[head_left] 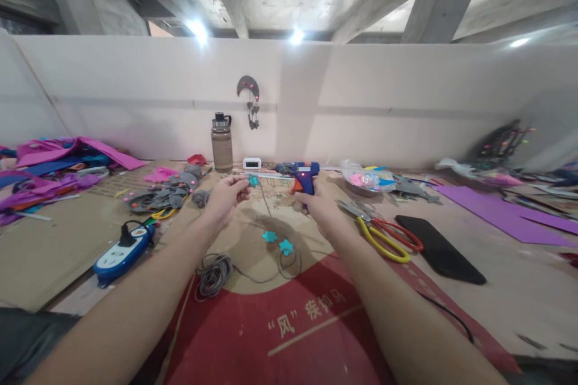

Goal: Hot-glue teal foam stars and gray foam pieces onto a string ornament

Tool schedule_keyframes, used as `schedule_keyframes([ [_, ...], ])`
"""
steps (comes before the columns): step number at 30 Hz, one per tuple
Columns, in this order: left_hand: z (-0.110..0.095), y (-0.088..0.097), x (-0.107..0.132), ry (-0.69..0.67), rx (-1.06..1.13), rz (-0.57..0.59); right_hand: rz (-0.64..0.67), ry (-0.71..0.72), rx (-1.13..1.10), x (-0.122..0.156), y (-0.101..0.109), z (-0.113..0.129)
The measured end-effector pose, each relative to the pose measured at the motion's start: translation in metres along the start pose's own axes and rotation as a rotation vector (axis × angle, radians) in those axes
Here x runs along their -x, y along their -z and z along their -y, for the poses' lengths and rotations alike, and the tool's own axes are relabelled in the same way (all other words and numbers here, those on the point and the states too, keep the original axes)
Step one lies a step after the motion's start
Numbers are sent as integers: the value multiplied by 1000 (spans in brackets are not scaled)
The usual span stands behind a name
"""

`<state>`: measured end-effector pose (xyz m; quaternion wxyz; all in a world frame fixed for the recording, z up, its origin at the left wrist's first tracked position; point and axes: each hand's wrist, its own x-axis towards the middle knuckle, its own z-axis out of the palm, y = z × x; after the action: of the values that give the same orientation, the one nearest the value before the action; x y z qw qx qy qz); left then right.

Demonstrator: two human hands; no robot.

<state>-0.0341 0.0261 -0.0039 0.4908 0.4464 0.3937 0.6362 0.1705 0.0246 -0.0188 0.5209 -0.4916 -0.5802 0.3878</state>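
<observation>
Concrete beams over brown cardboard; left fingers tight on teal shape; right fingers round glue gun

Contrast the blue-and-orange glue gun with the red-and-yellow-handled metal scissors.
The glue gun is in the right hand; the scissors lie on the table. The glue gun has a blue body; the scissors have one red loop and one yellow. Both are tools.

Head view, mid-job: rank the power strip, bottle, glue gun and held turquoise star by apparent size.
1. Power strip, helped by being nearer the camera
2. Bottle
3. Glue gun
4. Turquoise star, partly covered by fingers
</observation>
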Motion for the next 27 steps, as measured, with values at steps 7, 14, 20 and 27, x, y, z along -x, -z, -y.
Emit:
schedule_keyframes([
  [7,11,-3,1,20,-92,85,-18,-132,366,-14,2,-31],
  [14,12,-6,5,-74,-259,182,-243,173,632,-8,3,-27],
  [20,9,-12,11,-94,-282,232,123,248,192,7,-15,-2],
  [27,9,-18,20,-81,-251,274,194,350,131,20,-33,-1],
])
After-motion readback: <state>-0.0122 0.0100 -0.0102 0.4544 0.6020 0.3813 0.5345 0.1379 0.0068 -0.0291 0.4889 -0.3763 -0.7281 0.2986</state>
